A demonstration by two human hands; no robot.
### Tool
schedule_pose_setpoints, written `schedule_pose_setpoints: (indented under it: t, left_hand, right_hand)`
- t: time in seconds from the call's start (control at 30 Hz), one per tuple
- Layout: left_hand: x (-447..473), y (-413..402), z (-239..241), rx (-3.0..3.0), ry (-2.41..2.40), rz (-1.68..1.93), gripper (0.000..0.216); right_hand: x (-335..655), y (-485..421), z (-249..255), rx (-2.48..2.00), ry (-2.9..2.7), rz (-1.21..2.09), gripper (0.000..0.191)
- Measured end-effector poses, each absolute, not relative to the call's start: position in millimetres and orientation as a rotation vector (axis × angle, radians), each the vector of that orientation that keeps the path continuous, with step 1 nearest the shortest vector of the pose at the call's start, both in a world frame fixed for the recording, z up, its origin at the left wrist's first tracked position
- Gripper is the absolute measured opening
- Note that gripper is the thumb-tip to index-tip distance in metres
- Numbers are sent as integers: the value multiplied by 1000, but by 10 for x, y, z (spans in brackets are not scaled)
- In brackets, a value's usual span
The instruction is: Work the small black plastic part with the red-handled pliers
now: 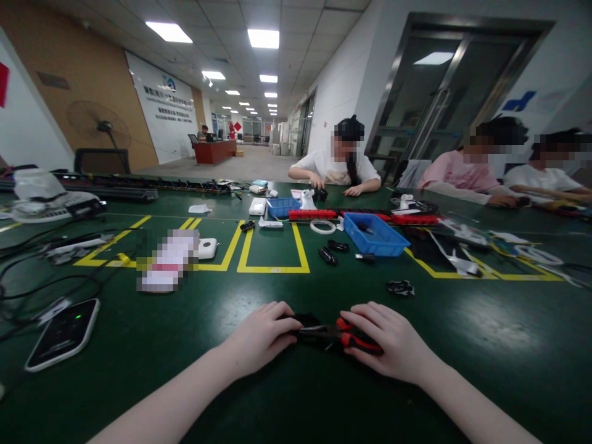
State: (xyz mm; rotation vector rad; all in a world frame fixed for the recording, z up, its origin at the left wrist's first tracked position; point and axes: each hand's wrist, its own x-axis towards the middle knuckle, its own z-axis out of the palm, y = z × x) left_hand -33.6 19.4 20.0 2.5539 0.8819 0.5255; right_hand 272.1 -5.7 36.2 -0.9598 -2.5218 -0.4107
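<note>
My left hand [261, 336] rests on the green table [287, 290] with its fingers curled over a small black part [306, 320]. My right hand [393, 342] is closed round the red and black handles of a pair of pliers [345, 336]. The pliers' jaws point left and meet the black part between my two hands. Both hands sit near the table's front edge, almost touching each other.
A blue tray [377, 237], black small parts [327, 254], a tape roll [322, 227] and a red and black strip [361, 214] lie beyond. A flat dark device [62, 333] and cables lie at the left. Three people sit across the table.
</note>
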Motion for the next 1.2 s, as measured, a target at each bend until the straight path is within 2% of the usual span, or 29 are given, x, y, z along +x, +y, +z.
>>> schedule_pose_setpoints:
  t: [1.2]
  left_hand:
    - [-339, 199, 199, 2565, 869, 524, 31]
  right_hand:
    - [2772, -54, 379, -943, -2509, -446, 42]
